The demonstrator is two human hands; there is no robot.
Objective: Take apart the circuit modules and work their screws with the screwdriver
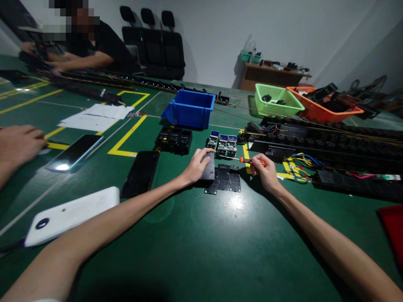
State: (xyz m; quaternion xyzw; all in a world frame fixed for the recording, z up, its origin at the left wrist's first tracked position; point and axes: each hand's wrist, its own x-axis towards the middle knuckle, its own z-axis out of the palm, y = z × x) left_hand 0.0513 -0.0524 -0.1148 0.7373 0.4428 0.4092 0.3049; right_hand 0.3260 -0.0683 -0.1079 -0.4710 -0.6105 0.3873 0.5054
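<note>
My left hand [199,164] is closed around a black rectangular box [208,171] that stands on the green mat. In my right hand [265,171] is a screwdriver with an orange and black handle [247,160]; its thin shaft points left, toward several small circuit boards with blue-white displays [227,146]. Flat black plastic panels [229,179] lie just in front of the boards, partly behind the box. Left of my left hand rests a black device with small labelled keys or windows [174,140].
A blue bin [190,110] stands behind the work. Green [277,107] and orange [330,112] baskets hold parts at the back right. Long black housings with wires [302,142] line the right. Phones [140,173], a white device [74,214] and papers [96,117] lie left, near another person's hand [20,144].
</note>
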